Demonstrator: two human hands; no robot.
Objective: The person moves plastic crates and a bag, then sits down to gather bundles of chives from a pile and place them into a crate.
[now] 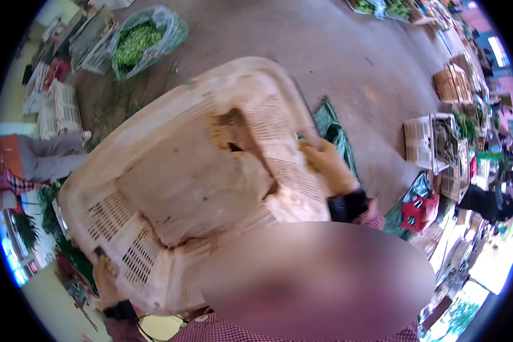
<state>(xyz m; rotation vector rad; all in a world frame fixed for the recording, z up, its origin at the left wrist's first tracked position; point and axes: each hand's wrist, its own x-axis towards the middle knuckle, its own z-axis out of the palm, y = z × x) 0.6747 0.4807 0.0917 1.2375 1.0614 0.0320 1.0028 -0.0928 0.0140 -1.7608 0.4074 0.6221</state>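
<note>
A large, dirty off-white plastic crate point(137, 125) with slotted walls fills the middle of the head view, tilted so that I look down into it. At its bottom lies a sheet of brownish lining point(196, 176), creased and torn near the upper end. My left hand point(107, 278) grips the crate's wall at the lower left, fingers closed on it. On the opposite side my right hand point(328, 165) is closed on the crate's edge; some of its fingers are hidden. A blurred oval covers the lower right part of the crate.
A clear bag of green vegetables point(137, 48) stands on the floor at upper left, near a white crate point(60, 108). Green sacking point(333, 128) lies beyond my right hand. More crates point(422, 142) line the right. A person's legs point(51, 154) show at left.
</note>
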